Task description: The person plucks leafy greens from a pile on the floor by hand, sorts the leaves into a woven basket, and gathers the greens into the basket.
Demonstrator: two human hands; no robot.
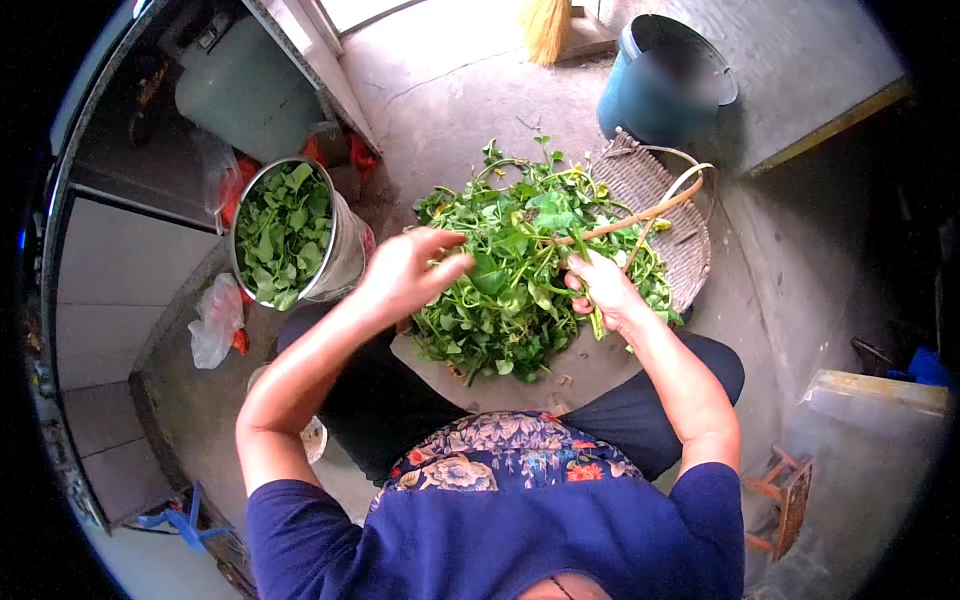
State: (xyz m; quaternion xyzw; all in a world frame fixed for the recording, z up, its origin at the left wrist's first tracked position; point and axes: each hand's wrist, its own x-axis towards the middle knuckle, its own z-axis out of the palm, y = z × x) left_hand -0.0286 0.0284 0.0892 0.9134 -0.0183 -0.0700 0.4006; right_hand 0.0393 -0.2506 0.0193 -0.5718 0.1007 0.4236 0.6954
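A large heap of leafy green vines (500, 320) lies in front of me, partly over a flat woven basket (690, 240) with a curved handle. My right hand (605, 288) is closed around a bunch of green stems (597, 318) at the heap's right side; the leafy ends point toward the middle. On the left, my left hand (412, 272) hovers at the heap's edge, its thumb and fingers apart, with nothing visible between them. A metal bucket (343, 245) filled with picked green leaves (285, 235) stands tilted beside my left forearm.
A blue bucket (625, 95) stands at the far right, near a straw broom (545, 30). Plastic bags (216, 322) lie left of the metal bucket, below a gas cylinder (235, 105). A small wooden stool (790, 505) and a translucent box (860, 430) are at my right.
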